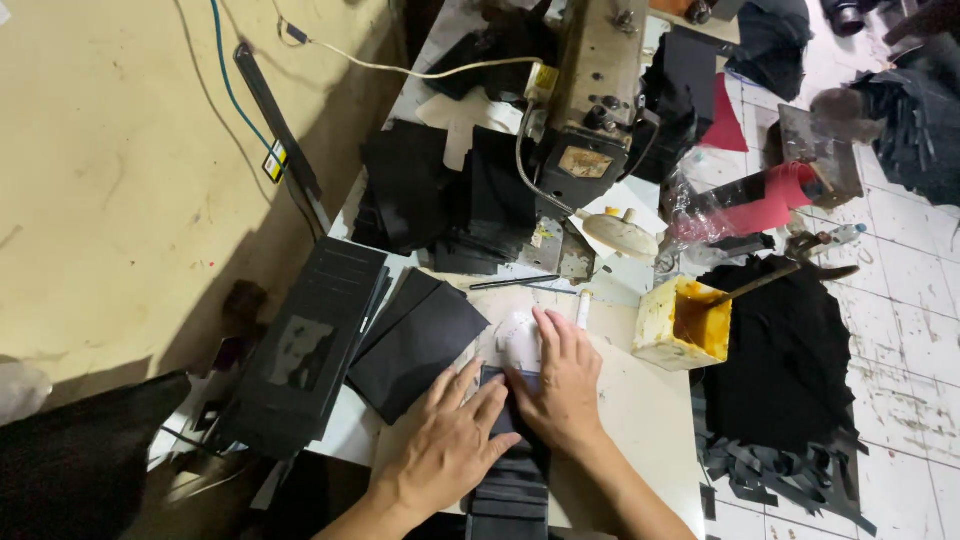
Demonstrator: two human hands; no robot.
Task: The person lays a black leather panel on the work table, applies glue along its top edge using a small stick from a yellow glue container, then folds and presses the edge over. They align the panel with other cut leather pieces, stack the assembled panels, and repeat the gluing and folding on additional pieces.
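Note:
My left hand (pixel 448 447) lies flat, fingers spread, pressing on a stack of dark blue-black cut pieces (pixel 510 490) at the front of the worktable (pixel 650 420). My right hand (pixel 562 380) presses down beside it on the top of the same stack, its fingertips reaching a small whitish piece (pixel 515 338). Neither hand grips anything; both rest palm down on the material.
Black pieces lie fanned to the left (pixel 415 340) beside a tall black stack (pixel 305 350). A yellow glue tub with a brush (pixel 685 325) stands to the right. An industrial sewing machine (pixel 590 110) sits behind, with black fabric heaps (pixel 445 195) and scraps on the tiled floor (pixel 785 360).

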